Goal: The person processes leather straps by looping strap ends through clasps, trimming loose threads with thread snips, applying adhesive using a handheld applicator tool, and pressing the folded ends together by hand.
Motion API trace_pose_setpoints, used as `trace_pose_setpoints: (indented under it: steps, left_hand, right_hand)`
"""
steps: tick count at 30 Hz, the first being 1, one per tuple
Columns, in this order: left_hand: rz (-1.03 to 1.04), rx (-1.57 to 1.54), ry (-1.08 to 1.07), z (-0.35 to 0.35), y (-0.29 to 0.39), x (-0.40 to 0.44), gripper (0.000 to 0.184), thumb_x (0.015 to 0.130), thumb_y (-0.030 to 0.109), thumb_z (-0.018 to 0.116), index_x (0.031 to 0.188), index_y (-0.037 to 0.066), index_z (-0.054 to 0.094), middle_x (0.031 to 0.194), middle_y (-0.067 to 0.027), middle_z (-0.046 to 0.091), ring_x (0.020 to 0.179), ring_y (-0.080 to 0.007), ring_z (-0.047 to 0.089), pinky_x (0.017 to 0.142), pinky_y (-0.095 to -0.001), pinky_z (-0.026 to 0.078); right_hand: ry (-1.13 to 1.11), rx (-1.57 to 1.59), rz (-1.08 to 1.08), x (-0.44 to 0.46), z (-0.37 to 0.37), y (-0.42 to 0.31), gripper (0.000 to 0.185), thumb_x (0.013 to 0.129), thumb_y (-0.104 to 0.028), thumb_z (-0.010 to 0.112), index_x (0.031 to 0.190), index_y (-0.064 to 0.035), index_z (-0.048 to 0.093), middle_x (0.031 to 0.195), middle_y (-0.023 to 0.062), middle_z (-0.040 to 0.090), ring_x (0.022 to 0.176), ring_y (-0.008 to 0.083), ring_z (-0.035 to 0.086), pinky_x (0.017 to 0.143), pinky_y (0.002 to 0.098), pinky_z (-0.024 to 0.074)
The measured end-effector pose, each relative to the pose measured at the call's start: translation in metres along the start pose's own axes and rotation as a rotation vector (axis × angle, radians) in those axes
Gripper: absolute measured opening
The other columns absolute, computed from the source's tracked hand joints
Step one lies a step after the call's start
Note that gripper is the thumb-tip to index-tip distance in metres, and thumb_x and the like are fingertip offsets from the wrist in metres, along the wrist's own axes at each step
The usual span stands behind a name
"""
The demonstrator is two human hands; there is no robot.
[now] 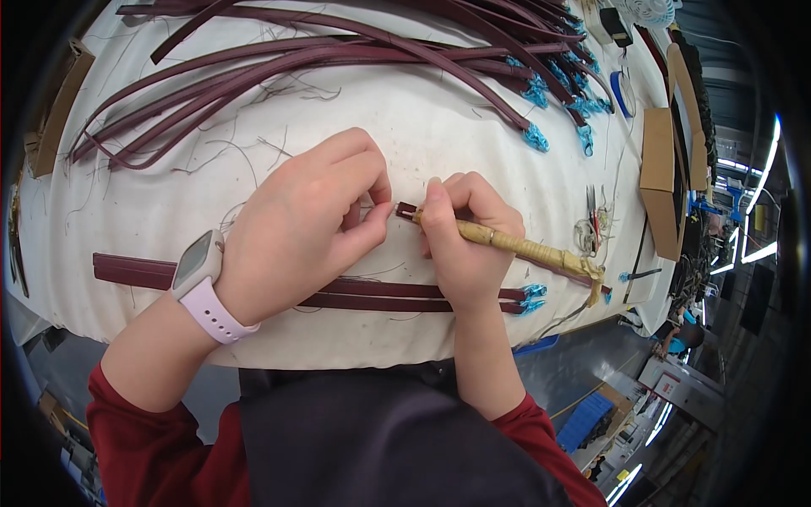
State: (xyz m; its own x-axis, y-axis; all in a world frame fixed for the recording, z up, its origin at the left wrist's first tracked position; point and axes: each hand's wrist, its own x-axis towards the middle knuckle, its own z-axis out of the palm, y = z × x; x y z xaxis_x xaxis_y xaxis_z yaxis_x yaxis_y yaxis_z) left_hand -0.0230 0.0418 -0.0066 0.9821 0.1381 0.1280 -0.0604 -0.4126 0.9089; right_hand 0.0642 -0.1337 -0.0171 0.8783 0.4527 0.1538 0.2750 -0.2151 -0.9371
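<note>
My right hand (473, 232) grips a stick-like tool (541, 252) wrapped in yellowish tape, its far end pointing right. A small dark maroon strap end (406, 210) shows just past the right fingertips. My left hand (308, 220), with a watch (196, 260) on its wrist, is closed in a pinch close to that strap end. What lies between its fingertips is too small to make out. Beneath both hands, maroon straps (380, 296) lie side by side on the white-covered table (279, 342), their right ends wrapped in blue material (532, 297).
A pile of maroon straps (338, 51) with blue-wrapped ends lies at the back. Loose threads (228, 156) are scattered over the cloth. At the right are small scissors-like tools (594, 220), a blue-rimmed spool (623, 93) and a cardboard box (661, 182).
</note>
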Motion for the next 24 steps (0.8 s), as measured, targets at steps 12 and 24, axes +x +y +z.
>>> trace_pose_setpoints:
  steps: [12,24]
  left_hand:
    - [-0.002,0.055,0.147,0.006,0.005,0.001,0.020,0.096,0.003,0.072,0.114,0.006,0.063,0.133,-0.0095,0.061,0.076,-0.0134,0.066,0.063,-0.0289,0.052]
    - [0.314,0.407,0.084,0.013,-0.001,0.006,0.023,0.078,0.003,0.086,0.089,0.007,0.066,0.103,-0.0040,0.064,0.076,-0.0216,0.068,0.061,-0.0358,0.053]
  right_hand:
    - [0.230,0.479,-0.024,0.001,-0.010,-0.009,0.028,0.105,-0.007,0.059,0.081,-0.0044,0.045,0.066,0.0073,0.057,0.046,0.0073,0.044,0.042,0.0228,0.0355]
    - [0.305,0.425,-0.159,0.000,-0.007,-0.013,0.023,0.107,-0.005,0.058,0.087,-0.0033,0.047,0.073,0.0075,0.058,0.050,0.0063,0.046,0.043,0.0218,0.0356]
